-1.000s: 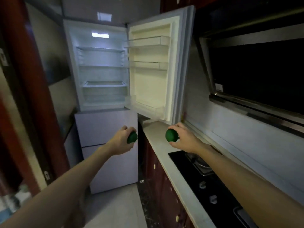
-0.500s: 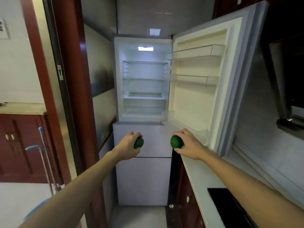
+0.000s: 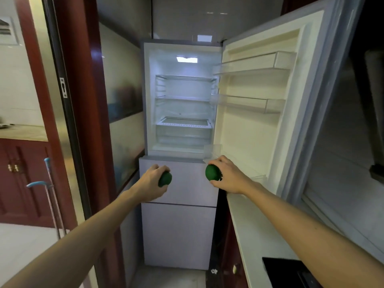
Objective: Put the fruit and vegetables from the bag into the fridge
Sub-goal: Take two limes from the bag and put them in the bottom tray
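Note:
The fridge (image 3: 146, 100) stands straight ahead with its upper door (image 3: 259, 125) swung open to the right. Inside are lit, bare glass shelves and a clear drawer (image 3: 184, 129) at the bottom. My left hand (image 3: 152, 180) is shut on a round green fruit (image 3: 165, 179), held in front of the fridge's closed middle drawer. My right hand (image 3: 226, 176) grips a second green fruit (image 3: 212, 172) at the same height, just below the open door's lower corner. The bag is not in view.
A pale countertop (image 3: 255, 231) runs along the right, with a black hob (image 3: 288, 271) at its near end. Dark red cabinets sit below it. A red door frame (image 3: 83, 121) stands left, and a mop handle (image 3: 51, 196) leans beyond it.
The view has swung left and moved closer, so the fridge now sits in the centre. Both hands still hold their green fruit and are nearer the fridge.

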Demonstrator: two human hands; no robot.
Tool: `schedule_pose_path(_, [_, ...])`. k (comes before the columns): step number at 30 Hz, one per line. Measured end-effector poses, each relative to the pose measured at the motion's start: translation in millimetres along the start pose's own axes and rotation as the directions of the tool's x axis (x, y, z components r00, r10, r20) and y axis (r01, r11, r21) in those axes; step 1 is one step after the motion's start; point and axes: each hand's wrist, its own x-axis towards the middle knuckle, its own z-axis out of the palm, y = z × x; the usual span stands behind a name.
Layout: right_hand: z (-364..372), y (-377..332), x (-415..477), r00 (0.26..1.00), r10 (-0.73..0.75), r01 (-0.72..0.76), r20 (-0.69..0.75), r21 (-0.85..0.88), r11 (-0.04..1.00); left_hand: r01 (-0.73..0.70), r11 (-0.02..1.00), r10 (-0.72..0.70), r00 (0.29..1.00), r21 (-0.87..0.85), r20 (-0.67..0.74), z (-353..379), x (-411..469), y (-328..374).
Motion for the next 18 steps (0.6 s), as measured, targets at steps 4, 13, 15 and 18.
schedule_pose_path(4, [9.1,-0.5,12.3,0.999,-0.041,0.041,-0.022,0.0,0.999,0.047,0.999,-0.048,0.999,-0.017,-0.022,2.8,13.0,-7.5])
schedule_pose_path(13, [21.4,23.1,51.0,0.998,-0.044,0.045,-0.042,0.011,0.999,0.067,0.996,-0.07,0.997,-0.066,-0.045,10.2,67.7,-30.1])
schedule_pose_path(15, [23.4,31.9,66.0,0.998,-0.035,0.035,-0.05,0.013,0.999,0.055,0.996,-0.058,0.998,-0.065,-0.033,13.7,82.2,-37.4])
schedule_pose_path(18, [30.3,43.6,89.7,0.997,-0.026,0.027,-0.075,0.015,1.0,0.034,0.998,-0.034,0.999,-0.051,-0.011,20.4,104.6,-52.6])
